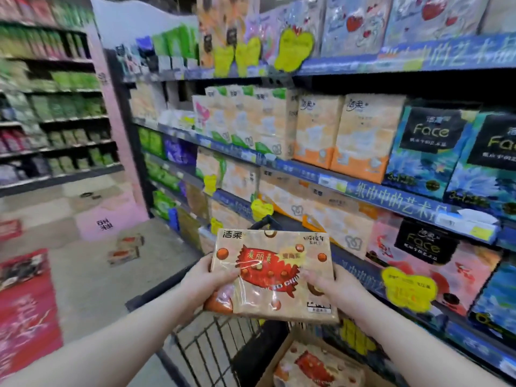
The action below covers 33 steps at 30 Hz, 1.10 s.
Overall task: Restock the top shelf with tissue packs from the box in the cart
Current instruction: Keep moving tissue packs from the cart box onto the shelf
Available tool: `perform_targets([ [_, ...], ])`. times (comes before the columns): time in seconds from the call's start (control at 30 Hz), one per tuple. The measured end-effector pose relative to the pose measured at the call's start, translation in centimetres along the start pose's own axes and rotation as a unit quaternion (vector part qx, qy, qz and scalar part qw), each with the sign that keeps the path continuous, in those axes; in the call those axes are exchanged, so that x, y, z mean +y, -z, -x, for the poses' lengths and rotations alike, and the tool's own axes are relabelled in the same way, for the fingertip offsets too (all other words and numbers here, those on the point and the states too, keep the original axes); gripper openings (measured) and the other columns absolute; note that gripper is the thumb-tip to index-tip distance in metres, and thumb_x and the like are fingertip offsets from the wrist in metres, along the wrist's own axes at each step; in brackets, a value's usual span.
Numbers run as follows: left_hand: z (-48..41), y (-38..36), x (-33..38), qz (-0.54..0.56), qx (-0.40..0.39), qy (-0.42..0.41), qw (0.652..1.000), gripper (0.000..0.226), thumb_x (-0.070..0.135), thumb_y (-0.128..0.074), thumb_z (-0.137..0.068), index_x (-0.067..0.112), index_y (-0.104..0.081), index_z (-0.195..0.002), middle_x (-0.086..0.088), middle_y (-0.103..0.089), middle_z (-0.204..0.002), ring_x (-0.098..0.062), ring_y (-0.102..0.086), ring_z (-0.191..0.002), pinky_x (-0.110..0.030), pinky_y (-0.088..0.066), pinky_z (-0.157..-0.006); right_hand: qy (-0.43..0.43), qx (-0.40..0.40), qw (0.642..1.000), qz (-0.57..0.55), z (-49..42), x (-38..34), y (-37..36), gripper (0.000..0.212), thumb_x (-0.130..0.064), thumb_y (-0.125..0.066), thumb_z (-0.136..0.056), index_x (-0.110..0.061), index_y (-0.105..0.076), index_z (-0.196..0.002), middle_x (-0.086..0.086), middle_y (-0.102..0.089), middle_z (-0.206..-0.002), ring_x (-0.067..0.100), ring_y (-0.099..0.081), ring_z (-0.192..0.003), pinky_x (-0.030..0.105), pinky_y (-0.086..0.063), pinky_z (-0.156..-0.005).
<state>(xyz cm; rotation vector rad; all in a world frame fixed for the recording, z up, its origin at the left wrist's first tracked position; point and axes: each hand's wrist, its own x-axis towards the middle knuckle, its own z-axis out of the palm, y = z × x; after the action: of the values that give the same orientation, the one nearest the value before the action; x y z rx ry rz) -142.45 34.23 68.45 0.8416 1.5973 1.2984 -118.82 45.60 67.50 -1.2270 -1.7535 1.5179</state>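
Note:
A tan tissue pack with a red splash label is held flat above the cart. My left hand grips its left edge and my right hand grips its right edge. Below, in the cart, an open cardboard box holds more of the same tissue packs. The top shelf runs across the upper right, its blue edge strip under rows of large pale packs.
Shelves of tissue packs fill the right side at several levels, with yellow price tags sticking out. Two tan packs lie on the aisle floor to the left. A red floor mat and another shelving unit stand at far left.

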Motion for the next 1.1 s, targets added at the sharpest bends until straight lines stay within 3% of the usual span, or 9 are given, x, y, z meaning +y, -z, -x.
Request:
perform_targets([
  [0.1,0.9,5.2,0.7,0.011,0.024,-0.02,0.999,0.033,0.014,-0.07,-0.081,0.022,-0.054,-0.109,-0.003,-0.073,-0.099,-0.018,-0.072,-0.085,-0.027,-0.057,-0.069,0.03,-0.022,0.999,0.019,-1.4,-3.3,-4.4,0.027,-0.04,-0.07,-0.081,-0.031,-0.059,-0.104,-0.016,-0.068,-0.087,-0.001,-0.065,-0.076,0.012,-0.046,-0.054],
  [0.27,2.1,17.2,1.1,0.023,0.065,-0.026,0.997,0.03,0.009,-0.065,-0.087,0.022,-0.053,-0.112,-0.001,-0.073,-0.096,-0.013,-0.073,-0.077,-0.023,-0.055,-0.06,0.064,-0.066,0.994,0.06,-4.4,-8.7,-15.5,0.042,-0.047,-0.072,-0.077,-0.027,-0.059,-0.112,-0.01,-0.07,-0.101,0.007,-0.066,-0.09,0.026,-0.053,-0.078],
  [0.43,3.9,31.4,1.7,0.017,0.12,-0.045,0.992,0.035,0.019,-0.068,-0.084,0.026,-0.052,-0.114,0.002,-0.071,-0.101,-0.012,-0.071,-0.081,-0.024,-0.053,-0.063,0.109,-0.113,0.984,0.088,-6.3,-15.2,-28.7,0.029,-0.04,-0.068,-0.083,-0.028,-0.059,-0.108,-0.017,-0.068,-0.087,-0.002,-0.064,-0.076,0.01,-0.046,-0.055],
  [0.57,4.8,40.6,2.7,0.02,0.152,-0.062,0.986,0.035,0.017,-0.07,-0.083,0.023,-0.053,-0.114,-0.002,-0.072,-0.103,-0.02,-0.071,-0.09,-0.033,-0.056,-0.078,0.136,-0.143,0.974,0.108,-7.3,-19.8,-37.5,0.012,-0.035,-0.065,-0.087,-0.03,-0.055,-0.093,-0.015,-0.065,-0.083,-0.004,-0.058,-0.069,0.003,-0.04,-0.044],
  [0.63,4.8,44.0,3.2,0.022,0.157,-0.069,0.985,0.041,0.018,-0.073,-0.081,0.026,-0.053,-0.116,-0.001,-0.073,-0.102,-0.02,-0.071,-0.09,-0.033,-0.055,-0.078,0.138,-0.153,0.972,0.113,-7.9,-21.5,-40.7,0.02,-0.039,-0.067,-0.085,-0.028,-0.057,-0.099,-0.012,-0.069,-0.089,0.0,-0.064,-0.074,0.008,-0.046,-0.053],
  [0.7,4.2,46.7,3.7,0.025,0.166,-0.074,0.983,0.051,0.024,-0.078,-0.073,0.026,-0.052,-0.118,-0.001,-0.073,-0.104,-0.021,-0.071,-0.092,-0.036,-0.055,-0.083,0.133,-0.15,0.973,0.113,-8.9,-23.1,-43.2,0.031,-0.043,-0.069,-0.081,-0.026,-0.061,-0.106,-0.009,-0.071,-0.095,0.007,-0.068,-0.083,0.021,-0.054,-0.072],
  [0.8,2.3,50.1,4.1,0.037,0.177,-0.086,0.98,0.044,0.02,-0.074,-0.08,0.02,-0.051,-0.118,-0.003,-0.072,-0.105,-0.02,-0.071,-0.092,-0.035,-0.055,-0.082,0.143,-0.143,0.971,0.127,-11.3,-25.3,-46.0,0.032,-0.046,-0.071,-0.078,-0.028,-0.062,-0.103,-0.007,-0.072,-0.099,0.013,-0.068,-0.09,0.036,-0.052,-0.091],
  [0.93,-1.4,53.7,4.8,0.049,0.183,-0.1,0.977,0.039,0.017,-0.069,-0.084,0.017,-0.052,-0.119,-0.002,-0.074,-0.098,-0.019,-0.072,-0.088,-0.033,-0.054,-0.077,0.152,-0.171,0.965,0.13,-15.6,-27.9,-49.0,0.029,-0.041,-0.071,-0.08,-0.026,-0.062,-0.103,-0.005,-0.074,-0.096,0.013,-0.071,-0.086,0.039,-0.053,-0.091],
  [1.1,-8.0,59.1,7.3,0.039,0.2,-0.11,0.973,0.054,0.021,-0.07,-0.082,0.024,-0.046,-0.131,-0.004,-0.071,-0.108,-0.022,-0.072,-0.088,-0.035,-0.056,-0.076,0.182,-0.182,0.959,0.119,-23.9,-30.6,-53.1,0.037,-0.045,-0.071,-0.079,-0.026,-0.063,-0.11,-0.007,-0.075,-0.095,0.01,-0.072,-0.084,0.036,-0.055,-0.087],
])
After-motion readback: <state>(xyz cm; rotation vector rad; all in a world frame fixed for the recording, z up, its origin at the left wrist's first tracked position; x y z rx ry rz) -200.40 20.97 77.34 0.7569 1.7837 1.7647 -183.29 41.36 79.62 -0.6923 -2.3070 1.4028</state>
